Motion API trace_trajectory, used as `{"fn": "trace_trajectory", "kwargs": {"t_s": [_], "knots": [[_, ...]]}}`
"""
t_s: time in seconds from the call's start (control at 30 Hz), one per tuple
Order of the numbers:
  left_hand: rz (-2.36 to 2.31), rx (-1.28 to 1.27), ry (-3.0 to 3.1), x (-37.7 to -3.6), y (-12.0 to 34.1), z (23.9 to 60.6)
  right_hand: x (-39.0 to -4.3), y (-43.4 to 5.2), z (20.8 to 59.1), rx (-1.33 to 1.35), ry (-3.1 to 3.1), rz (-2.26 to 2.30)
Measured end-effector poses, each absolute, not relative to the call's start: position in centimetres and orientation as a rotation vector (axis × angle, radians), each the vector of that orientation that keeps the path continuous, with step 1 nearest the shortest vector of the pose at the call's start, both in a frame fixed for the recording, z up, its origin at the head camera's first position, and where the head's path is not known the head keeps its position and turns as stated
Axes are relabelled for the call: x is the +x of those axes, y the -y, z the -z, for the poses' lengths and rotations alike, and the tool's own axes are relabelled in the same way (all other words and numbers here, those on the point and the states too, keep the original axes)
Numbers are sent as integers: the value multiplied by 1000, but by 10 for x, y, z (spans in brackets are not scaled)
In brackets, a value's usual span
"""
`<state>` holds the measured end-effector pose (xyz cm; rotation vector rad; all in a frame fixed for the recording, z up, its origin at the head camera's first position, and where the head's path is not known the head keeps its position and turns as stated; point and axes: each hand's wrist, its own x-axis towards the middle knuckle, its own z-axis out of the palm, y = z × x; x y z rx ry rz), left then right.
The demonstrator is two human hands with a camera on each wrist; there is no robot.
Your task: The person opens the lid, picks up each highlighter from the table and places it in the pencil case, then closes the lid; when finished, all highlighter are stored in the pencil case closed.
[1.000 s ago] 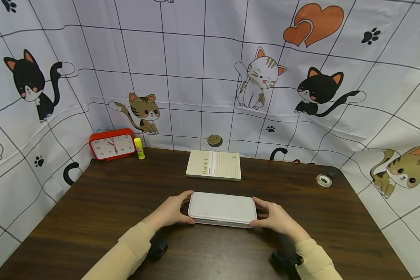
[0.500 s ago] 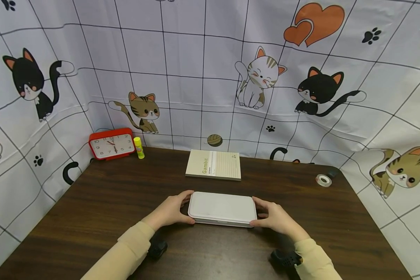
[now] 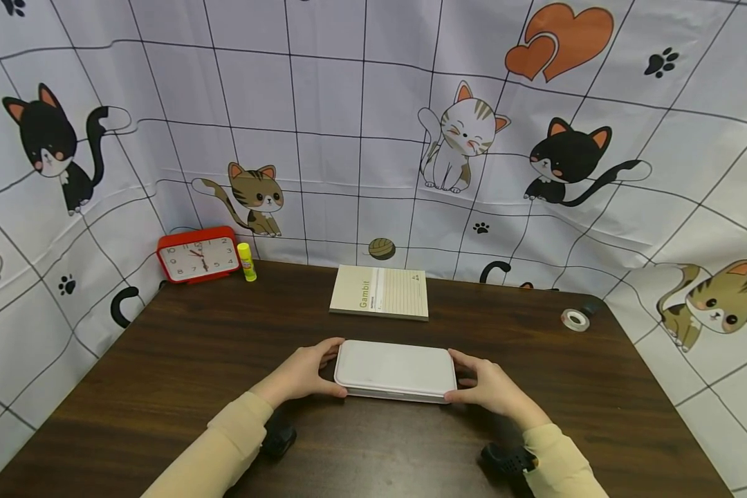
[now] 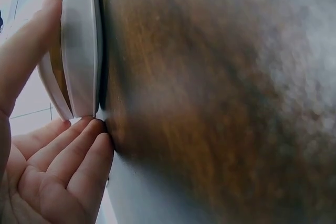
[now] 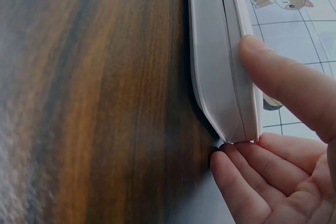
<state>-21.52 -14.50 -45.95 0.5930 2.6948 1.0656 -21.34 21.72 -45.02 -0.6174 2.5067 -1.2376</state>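
Observation:
A flat white pencil case with rounded corners lies on the dark wooden table, long side across, in the head view. My left hand holds its left end, thumb at the near corner and fingers round the far corner. At the opposite end, my right hand grips the case in the same way. The left wrist view shows the thumb against the case's edge, with a brownish gap between lid and base. A thinner dark slit runs along the case in the right wrist view. What is inside is hidden.
Behind the case lies a beige notebook. A red alarm clock and a yellow glue stick stand at the back left. A roll of tape sits at the back right. A cat-print curtain surrounds the table.

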Motion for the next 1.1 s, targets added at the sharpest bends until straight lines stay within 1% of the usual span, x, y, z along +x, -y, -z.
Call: {"fn": "trace_trajectory", "kwargs": {"t_s": [0.43,0.8,1.1], "knots": [[-1076,582,-2706,-216,144,459,-216,-217,452,-608,-2521,1219],[-1008,450,-2746,-216,137,454,-219,-216,452,-613,-2518,1191],[-1010,462,-2751,-216,137,457,-220,-217,457,-605,-2527,1222]]}}
